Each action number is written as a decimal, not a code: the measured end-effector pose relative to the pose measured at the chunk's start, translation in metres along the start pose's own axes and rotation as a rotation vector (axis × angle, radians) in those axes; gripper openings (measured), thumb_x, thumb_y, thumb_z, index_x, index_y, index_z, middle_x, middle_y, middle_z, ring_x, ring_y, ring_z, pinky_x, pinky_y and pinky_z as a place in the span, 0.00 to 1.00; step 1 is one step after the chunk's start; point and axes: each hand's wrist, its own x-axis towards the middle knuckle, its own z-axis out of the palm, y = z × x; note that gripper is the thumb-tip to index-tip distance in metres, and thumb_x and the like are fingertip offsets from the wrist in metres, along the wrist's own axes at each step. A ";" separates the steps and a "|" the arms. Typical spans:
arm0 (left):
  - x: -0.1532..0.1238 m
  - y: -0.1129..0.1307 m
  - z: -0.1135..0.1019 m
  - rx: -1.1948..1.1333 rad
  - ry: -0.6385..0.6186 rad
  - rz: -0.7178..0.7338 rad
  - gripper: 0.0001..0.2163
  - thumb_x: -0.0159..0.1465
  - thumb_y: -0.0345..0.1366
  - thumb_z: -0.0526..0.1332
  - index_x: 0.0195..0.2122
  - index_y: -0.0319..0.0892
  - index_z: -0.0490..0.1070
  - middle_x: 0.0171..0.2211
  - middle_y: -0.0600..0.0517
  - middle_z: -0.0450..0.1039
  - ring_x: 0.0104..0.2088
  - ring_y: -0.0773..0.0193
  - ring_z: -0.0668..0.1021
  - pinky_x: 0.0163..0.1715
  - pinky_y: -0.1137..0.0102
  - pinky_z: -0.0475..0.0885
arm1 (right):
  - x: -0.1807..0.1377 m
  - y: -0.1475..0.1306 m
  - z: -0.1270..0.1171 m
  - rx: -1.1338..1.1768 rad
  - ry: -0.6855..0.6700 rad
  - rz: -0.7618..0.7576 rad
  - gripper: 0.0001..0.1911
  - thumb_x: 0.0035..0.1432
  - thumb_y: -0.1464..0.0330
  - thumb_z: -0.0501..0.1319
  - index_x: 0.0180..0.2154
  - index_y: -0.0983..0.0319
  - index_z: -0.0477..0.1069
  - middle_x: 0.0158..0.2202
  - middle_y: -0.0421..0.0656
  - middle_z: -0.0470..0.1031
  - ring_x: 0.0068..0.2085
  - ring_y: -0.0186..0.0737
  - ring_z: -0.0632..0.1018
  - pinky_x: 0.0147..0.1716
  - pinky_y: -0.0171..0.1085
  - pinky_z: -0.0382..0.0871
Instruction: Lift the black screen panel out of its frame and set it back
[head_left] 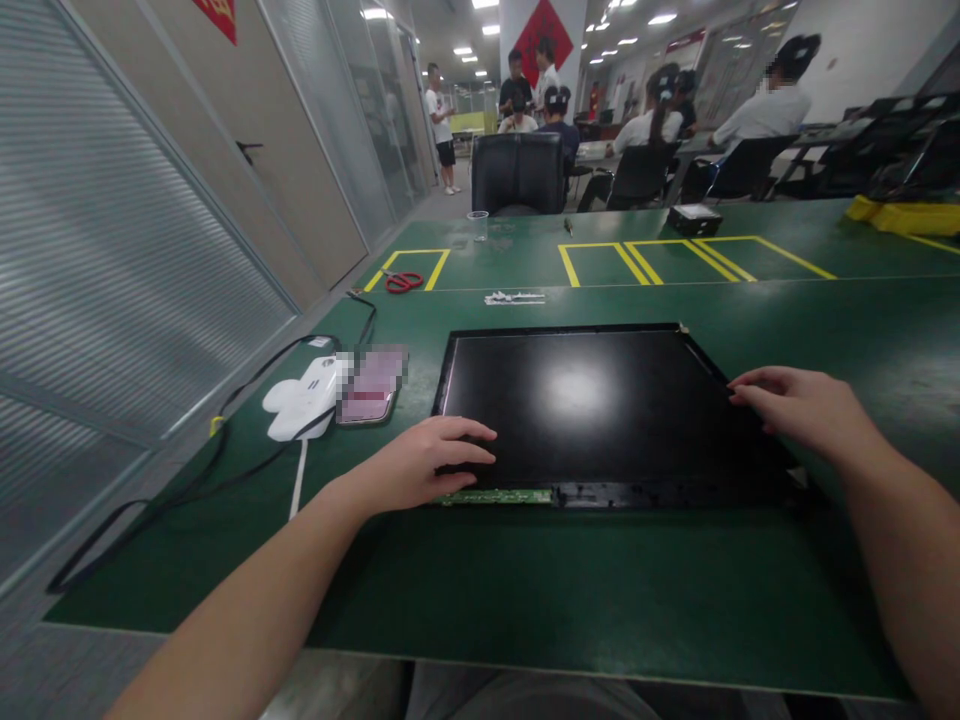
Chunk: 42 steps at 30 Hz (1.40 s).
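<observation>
A black flat screen panel (592,400) lies face up on the green table (525,580), with a strip of green circuit board (496,496) showing along its near edge. My left hand (431,462) rests palm down on the panel's near left corner, fingers stretched flat over the glass. My right hand (799,406) lies on the panel's right edge, fingers extended and pointing left, fingertips on the frame. Neither hand holds anything.
A white device (304,398) with black cables and a phone (373,388) lie left of the panel. Red scissors (403,282), a clear cup (478,225), small white parts (514,297), a black box (694,218) and yellow trays (907,215) sit farther back. Several people sit or stand beyond the table.
</observation>
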 end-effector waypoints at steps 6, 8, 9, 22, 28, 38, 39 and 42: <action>0.001 -0.001 0.000 -0.056 0.009 -0.030 0.12 0.69 0.32 0.64 0.53 0.44 0.80 0.58 0.42 0.77 0.56 0.52 0.80 0.56 0.57 0.76 | -0.001 -0.001 -0.001 0.024 0.001 0.003 0.18 0.47 0.55 0.57 0.34 0.56 0.79 0.31 0.41 0.83 0.23 0.45 0.78 0.38 0.48 0.71; 0.000 -0.002 0.000 -0.055 0.013 -0.043 0.12 0.69 0.33 0.65 0.53 0.44 0.79 0.57 0.42 0.77 0.55 0.53 0.80 0.56 0.58 0.77 | 0.000 0.001 0.000 0.032 -0.003 0.003 0.18 0.47 0.54 0.57 0.34 0.56 0.79 0.32 0.41 0.83 0.23 0.44 0.78 0.38 0.47 0.71; 0.000 -0.002 0.000 -0.045 0.014 -0.050 0.12 0.69 0.34 0.66 0.53 0.44 0.79 0.57 0.42 0.77 0.55 0.52 0.80 0.56 0.57 0.77 | 0.000 0.002 0.000 0.036 -0.003 -0.004 0.18 0.48 0.54 0.57 0.35 0.56 0.80 0.32 0.41 0.83 0.23 0.44 0.78 0.38 0.47 0.71; -0.004 -0.015 0.007 0.355 0.173 -0.414 0.17 0.71 0.39 0.59 0.58 0.40 0.76 0.62 0.36 0.74 0.64 0.40 0.72 0.63 0.40 0.66 | -0.002 0.000 0.000 0.005 -0.016 -0.004 0.19 0.47 0.55 0.58 0.35 0.56 0.80 0.30 0.41 0.81 0.24 0.43 0.78 0.36 0.46 0.69; -0.006 -0.016 0.008 0.385 0.133 -0.513 0.19 0.71 0.34 0.54 0.59 0.45 0.75 0.61 0.40 0.76 0.65 0.40 0.72 0.64 0.32 0.60 | 0.002 0.007 0.003 0.033 0.013 -0.034 0.19 0.47 0.53 0.58 0.34 0.55 0.80 0.30 0.41 0.81 0.23 0.45 0.78 0.36 0.46 0.70; -0.010 -0.020 0.007 0.293 0.085 -0.496 0.25 0.65 0.25 0.52 0.61 0.46 0.74 0.64 0.43 0.74 0.67 0.44 0.70 0.66 0.32 0.56 | 0.002 0.007 0.003 0.018 0.011 -0.020 0.17 0.47 0.54 0.59 0.34 0.55 0.79 0.29 0.41 0.80 0.23 0.44 0.77 0.34 0.46 0.70; -0.010 -0.020 0.006 0.285 0.075 -0.500 0.26 0.65 0.25 0.52 0.61 0.47 0.74 0.64 0.44 0.73 0.68 0.44 0.69 0.67 0.33 0.56 | 0.001 0.005 0.003 0.019 0.006 -0.014 0.17 0.48 0.54 0.59 0.34 0.55 0.79 0.30 0.41 0.81 0.24 0.44 0.77 0.35 0.46 0.70; -0.009 -0.018 0.004 0.256 0.050 -0.501 0.27 0.64 0.24 0.51 0.62 0.46 0.74 0.65 0.44 0.73 0.69 0.44 0.68 0.67 0.33 0.55 | -0.001 0.003 0.001 0.043 0.003 -0.019 0.18 0.47 0.55 0.58 0.35 0.55 0.79 0.32 0.41 0.82 0.24 0.44 0.78 0.36 0.47 0.71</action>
